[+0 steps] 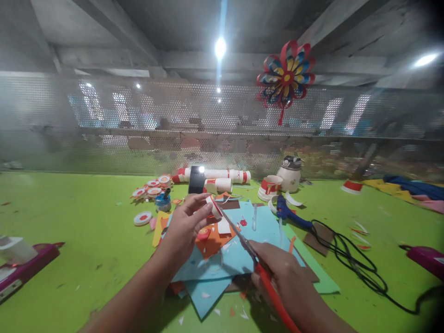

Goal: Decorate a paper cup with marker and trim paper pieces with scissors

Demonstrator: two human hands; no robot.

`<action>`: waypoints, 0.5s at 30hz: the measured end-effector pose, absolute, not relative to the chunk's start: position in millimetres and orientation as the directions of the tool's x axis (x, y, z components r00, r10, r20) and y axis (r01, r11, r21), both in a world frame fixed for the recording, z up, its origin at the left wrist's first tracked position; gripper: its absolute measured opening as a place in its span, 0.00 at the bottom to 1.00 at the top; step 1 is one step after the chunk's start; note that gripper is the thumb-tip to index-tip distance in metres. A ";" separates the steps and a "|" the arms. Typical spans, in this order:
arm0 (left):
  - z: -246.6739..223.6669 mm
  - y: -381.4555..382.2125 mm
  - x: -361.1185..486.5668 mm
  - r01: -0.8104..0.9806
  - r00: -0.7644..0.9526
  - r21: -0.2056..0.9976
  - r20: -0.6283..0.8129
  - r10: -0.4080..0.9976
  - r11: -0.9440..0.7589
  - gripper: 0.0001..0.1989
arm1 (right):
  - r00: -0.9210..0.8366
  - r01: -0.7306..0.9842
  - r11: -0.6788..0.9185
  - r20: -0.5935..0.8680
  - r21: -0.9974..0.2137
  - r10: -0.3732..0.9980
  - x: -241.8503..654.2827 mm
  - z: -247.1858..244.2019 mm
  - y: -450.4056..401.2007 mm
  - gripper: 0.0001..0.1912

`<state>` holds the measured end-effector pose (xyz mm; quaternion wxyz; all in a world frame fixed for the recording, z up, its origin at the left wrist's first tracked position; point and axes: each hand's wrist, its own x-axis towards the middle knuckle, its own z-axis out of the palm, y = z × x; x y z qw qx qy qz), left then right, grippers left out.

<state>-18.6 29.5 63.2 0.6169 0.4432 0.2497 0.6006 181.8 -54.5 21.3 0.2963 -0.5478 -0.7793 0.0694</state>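
My left hand [189, 222] pinches a small white paper cup piece [214, 207] with a red band, its fingers closed around the rim. In my right hand [277, 263] is a pair of scissors [246, 243] with red handles. The tips of the blades reach the edge of the cup piece; whether they are parted is hard to see. Beneath both hands lie sheets of light blue paper [239, 263] and orange paper [211, 245], strewn with small white and red scraps.
A blue glue gun [291, 215] with a black cable [350, 259] lies to the right. Behind stand paper cups [270, 186], a dark phone-like device [196, 180] and a lidded jar [290, 175]. Several round paper pieces [154, 184] sit at left, near a purple power strip [31, 268].
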 end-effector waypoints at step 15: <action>63.5 25.6 -16.3 -0.422 0.104 0.891 0.231 0.967 -0.168 0.17 | -0.236 0.779 0.410 0.385 -0.475 0.892 179.4 29.3 -56.9 0.23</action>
